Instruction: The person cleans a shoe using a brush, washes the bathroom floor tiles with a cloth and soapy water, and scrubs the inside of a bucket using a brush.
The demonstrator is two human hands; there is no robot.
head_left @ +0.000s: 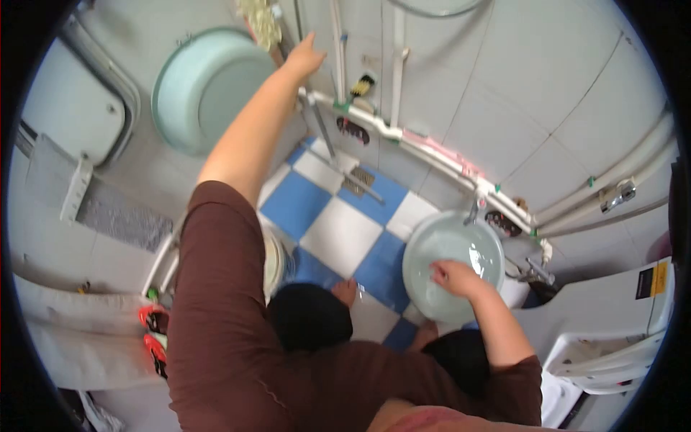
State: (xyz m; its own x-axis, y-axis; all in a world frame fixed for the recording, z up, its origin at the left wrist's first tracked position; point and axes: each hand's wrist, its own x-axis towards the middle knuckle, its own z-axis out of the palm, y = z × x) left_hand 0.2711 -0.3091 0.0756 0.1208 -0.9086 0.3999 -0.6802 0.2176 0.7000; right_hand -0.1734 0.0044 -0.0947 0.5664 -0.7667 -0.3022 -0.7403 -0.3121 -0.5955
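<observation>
One clock face, centred on the blue-and-white tiled floor, gives all directions below.

Left hand: located between 11 and 12 o'clock, at the end of a long outstretched reach. It is near the wall, just beside a pale yellow mesh-like item at 11 o'clock. Finger ends stand apart; whether they grip or touch anything cannot be determined. The long reach is probably required because this part of the wall lies well away from the body.

Right hand: located at 4 o'clock, over the water basin. The fingers are bent inward in a narrow curl; whether they enclose a small object or touch the water cannot be determined. The position inside the rim presumably keeps drips within the vessel.

Water basin: stands at 4 o'clock and contains clear water. It sits below the faucet at 3 o'clock, probably so that the flow falls directly into it.

Spare basin: set on its side against the wall at 10 to 11 o'clock, likely to save floor area.

Brush: at 12 o'clock, above the white pipe, presumably to stay off the wet floor.
</observation>
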